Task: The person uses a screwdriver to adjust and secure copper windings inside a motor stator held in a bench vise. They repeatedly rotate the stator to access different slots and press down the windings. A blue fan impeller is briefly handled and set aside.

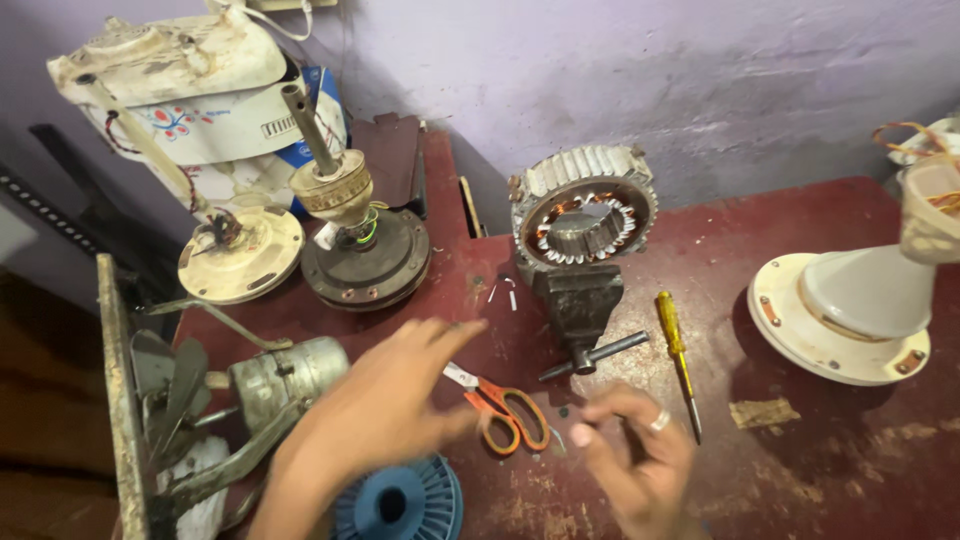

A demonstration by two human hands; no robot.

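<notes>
My left hand [385, 405] hovers over the dark red table [800, 460] with its fingers spread, empty, just left of the orange-handled scissors [505, 412]. My right hand [635, 455], with a ring on one finger, is blurred and half curled to the right of the scissors; its fingertips pinch together and I cannot tell if anything thin is between them. A grey motor stator [583, 210] with copper windings sits clamped in a small bench vise [577, 305] behind both hands. A yellow-handled screwdriver [676, 350] lies to the right of the vise.
A blue ribbed spool [400, 500] sits under my left forearm. At left lie a small exhaust fan motor with blades [270, 385], a ceiling fan motor with rod [355, 245], a cream fan cover [240, 255] and stacked fan parts. A white fan base [850, 315] stands at right.
</notes>
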